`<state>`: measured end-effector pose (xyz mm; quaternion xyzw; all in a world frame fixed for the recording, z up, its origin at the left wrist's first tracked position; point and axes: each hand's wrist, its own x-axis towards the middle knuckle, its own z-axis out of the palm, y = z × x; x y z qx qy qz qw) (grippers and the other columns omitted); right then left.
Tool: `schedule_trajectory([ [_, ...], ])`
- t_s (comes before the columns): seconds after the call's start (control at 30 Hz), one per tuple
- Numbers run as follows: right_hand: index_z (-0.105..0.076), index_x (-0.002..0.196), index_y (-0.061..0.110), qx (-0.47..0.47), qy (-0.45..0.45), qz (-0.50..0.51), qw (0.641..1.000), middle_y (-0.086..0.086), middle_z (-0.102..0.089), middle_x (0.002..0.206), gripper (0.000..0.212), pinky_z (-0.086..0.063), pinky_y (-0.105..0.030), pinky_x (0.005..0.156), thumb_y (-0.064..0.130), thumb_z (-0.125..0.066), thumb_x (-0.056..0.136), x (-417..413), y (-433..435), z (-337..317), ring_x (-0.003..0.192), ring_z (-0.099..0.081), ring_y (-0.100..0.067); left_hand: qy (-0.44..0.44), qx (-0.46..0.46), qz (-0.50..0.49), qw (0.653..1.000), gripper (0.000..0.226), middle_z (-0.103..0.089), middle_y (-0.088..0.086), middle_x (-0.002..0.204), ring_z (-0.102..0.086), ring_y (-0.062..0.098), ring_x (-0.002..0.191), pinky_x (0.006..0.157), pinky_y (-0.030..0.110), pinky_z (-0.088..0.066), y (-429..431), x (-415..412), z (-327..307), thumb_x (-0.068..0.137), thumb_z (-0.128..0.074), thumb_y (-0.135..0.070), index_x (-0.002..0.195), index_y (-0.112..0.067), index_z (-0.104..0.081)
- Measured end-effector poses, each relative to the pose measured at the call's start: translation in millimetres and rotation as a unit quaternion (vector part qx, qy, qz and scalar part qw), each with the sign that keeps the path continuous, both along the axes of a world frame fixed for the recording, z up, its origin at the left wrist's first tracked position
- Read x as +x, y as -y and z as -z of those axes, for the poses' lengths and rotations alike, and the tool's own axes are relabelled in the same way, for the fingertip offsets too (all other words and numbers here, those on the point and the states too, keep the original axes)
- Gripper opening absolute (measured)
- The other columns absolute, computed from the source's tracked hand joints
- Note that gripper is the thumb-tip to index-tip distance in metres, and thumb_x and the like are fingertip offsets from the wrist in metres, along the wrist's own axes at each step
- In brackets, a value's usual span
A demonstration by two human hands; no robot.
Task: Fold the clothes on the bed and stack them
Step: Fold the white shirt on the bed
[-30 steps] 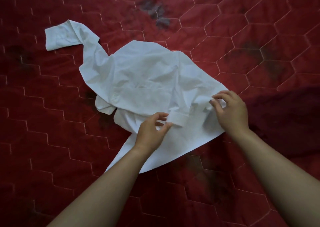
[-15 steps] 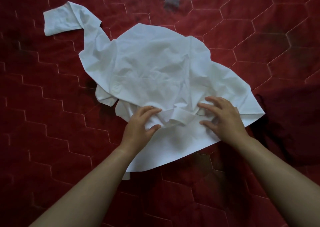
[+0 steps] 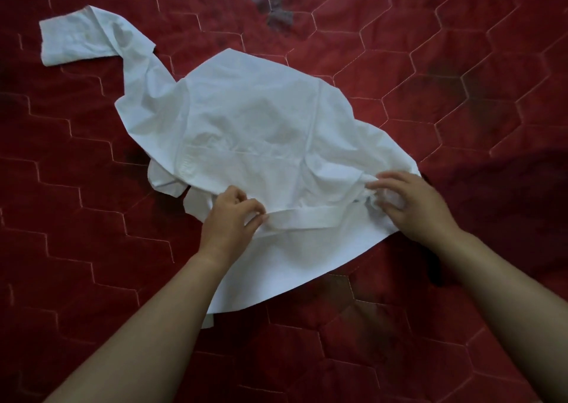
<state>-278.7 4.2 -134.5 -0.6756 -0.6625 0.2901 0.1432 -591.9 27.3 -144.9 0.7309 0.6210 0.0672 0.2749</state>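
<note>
Clearly the white shirt (image 3: pixel 255 132) is thin, light and limp: it lies crumpled across the middle of the bed, creased all over, and would likely slide and bunch under any pull rather than hold a shape. 1 sleeve (image 3: pixel 92 38) trails away toward 10 o'clock, its cuff end lying flat on the cover, while the curved hem sweeps toward 6 o'clock between the person's forearms. A narrow folded band (image 3: pixel 307 216), probably a cuff or placket, runs across the near part of the cloth. The left hand (image 3: pixel 230 221) pinches that band's left end between thumb and fingers, closed on the fabric. The right hand (image 3: pixel 408 206) rests at about 4 o'clock on the shirt's bunched right edge, fingers curled and spread; whether it actually grips the cloth there cannot be told. Good places to take hold would seem to be the seams and the hem, since these stiffer edges give a straight line to fold along. Underneath, the red quilted bedcover (image 3: pixel 461 64) is soft, stitched in hexagons, with dark blotches; it fills the whole view, so nothing of the room shows.
</note>
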Motion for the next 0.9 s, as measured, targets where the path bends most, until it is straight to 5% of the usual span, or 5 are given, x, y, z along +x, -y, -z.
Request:
schedule_trajectory([
  [0.13,-0.066,0.113,0.021,0.075,0.005,-0.092,0.993,-0.009,-0.053,0.13,0.048,-0.044,-0.043,0.09,0.011,-0.079,0.068,-28.4,2.2,-7.9,0.117,-0.051,-0.029,0.028,0.017,-0.002,0.999,0.01,-0.046,-0.003,0.098,-0.048,0.018,0.093,0.075,0.028,-0.04,0.1,-13.2,-7.5,0.082,-0.069,-0.025,0.085,-0.016,-0.068],
  [0.27,-0.065,0.118,0.023,0.035,0.022,-0.167,0.985,-0.01,-0.051,0.135,0.053,-0.041,-0.044,0.091,0.018,-0.082,0.067,-53.4,-6.7,14.8,0.124,-0.048,-0.03,0.057,0.06,0.025,0.996,0.007,-0.058,0.002,0.109,-0.052,0.022,0.104,0.087,0.038,-0.041,-13.2,-6.9,-3.9,0.085,-0.064,-0.021,0.084,-0.014,-0.061],
  [0.53,-0.076,0.09,0.017,0.098,-0.036,-0.135,0.985,-0.014,-0.061,0.121,0.013,-0.046,-0.036,0.089,0.019,-0.075,0.076,-36.8,-19.6,47.8,0.11,-0.058,-0.031,0.055,0.08,0.174,0.98,0.021,-0.063,0.008,0.108,-0.061,0.028,0.096,0.078,0.044,-0.049,-24.0,-24.3,26.8,0.085,-0.062,-0.026,0.101,-0.014,-0.069],
  [0.7,-0.072,0.104,0.022,0.151,-0.001,-0.192,0.97,-0.011,-0.056,0.13,0.025,-0.039,-0.042,0.094,0.031,-0.058,0.086,-42.1,2.3,43.4,0.124,-0.047,-0.033,0.042,0.081,0.254,0.963,0.024,-0.06,0.01,0.116,-0.061,0.026,0.096,0.075,0.044,-0.051,-17.9,-37.3,27.1,0.085,-0.058,-0.029,0.105,-0.023,-0.07],
  [0.9,-0.073,0.104,0.017,0.132,-0.017,-0.181,0.975,-0.013,-0.061,0.121,0.025,-0.047,-0.046,0.085,0.017,-0.072,0.079,-44.7,-4.5,60.0,0.113,-0.056,-0.033,0.064,0.114,0.202,0.971,0.02,-0.06,0.015,0.104,-0.06,0.03,0.091,0.078,0.038,-0.05,-25.7,-27.9,43.2,0.085,-0.06,-0.028,0.096,-0.019,-0.074],
])
